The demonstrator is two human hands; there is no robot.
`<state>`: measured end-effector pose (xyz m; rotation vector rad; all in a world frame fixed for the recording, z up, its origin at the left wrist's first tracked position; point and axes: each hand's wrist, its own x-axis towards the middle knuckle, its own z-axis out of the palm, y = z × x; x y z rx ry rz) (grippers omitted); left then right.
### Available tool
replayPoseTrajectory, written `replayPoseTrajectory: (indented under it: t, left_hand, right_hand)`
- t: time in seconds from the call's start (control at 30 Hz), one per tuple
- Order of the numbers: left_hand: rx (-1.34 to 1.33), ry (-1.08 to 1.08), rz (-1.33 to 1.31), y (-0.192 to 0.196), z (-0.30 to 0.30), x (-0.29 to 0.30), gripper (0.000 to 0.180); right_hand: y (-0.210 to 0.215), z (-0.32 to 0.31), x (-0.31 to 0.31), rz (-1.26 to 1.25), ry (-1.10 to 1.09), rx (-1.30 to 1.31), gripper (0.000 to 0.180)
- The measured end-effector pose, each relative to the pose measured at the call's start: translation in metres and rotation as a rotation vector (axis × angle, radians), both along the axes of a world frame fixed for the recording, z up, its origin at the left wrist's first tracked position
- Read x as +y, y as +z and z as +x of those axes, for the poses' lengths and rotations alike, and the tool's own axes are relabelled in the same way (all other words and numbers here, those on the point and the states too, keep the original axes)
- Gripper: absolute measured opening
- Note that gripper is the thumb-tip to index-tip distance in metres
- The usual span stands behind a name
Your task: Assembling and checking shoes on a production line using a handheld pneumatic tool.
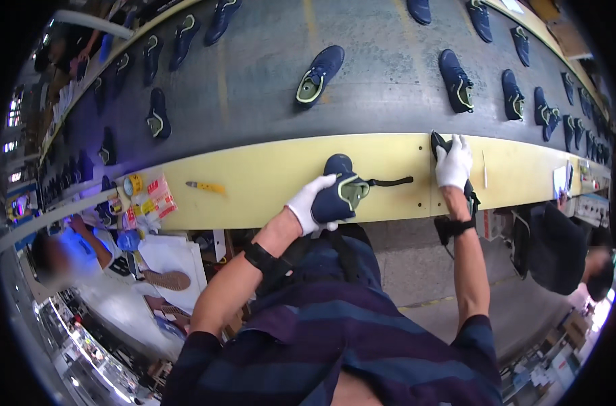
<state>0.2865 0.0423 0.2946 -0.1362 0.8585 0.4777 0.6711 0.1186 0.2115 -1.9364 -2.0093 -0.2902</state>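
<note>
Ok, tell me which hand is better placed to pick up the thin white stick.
Probably the right hand: it is much nearer the thin white stick, though it touches a dark object. The left hand is farther away and holds a navy sneaker.

A wide dark grey belt (254, 88) curves across the upper half of the frame, with faint yellowish streaks. Along its near edge, through the middle, runs a pale yellow counter (267, 179). Grey floor (416, 267) shows at lower right of centre, crossed by a thin yellow line (426, 303). Cardboard boxes (576, 330) stand at the lower right. Bright lights (13, 114) dot the far left, where a violet-blue glow tints the belt.
</note>
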Motion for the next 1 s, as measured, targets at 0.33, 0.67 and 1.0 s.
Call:
replayPoseTrajectory:
  t: [0.33, 0.67, 1.0]
  left_hand:
    - [-0.017, -0.032, -0.052, 0.002, 0.041, 0.029, 0.045]
    - [0.163, -0.078, -0.034, 0.020, 0.091, 0.023, 0.042]
    - [0.420, -0.194, 0.150, -0.015, 0.064, -0.016, 0.064]
  right_hand:
    - [0.009, 0.062, -0.005, -0.690, -0.117, 0.398, 0.045]
    - [0.210, -0.092, -0.099, -0.593, 0.249, 0.729, 0.038]
    - [0.155, -0.072, -0.107, -0.660, -0.035, 0.647, 0.045]
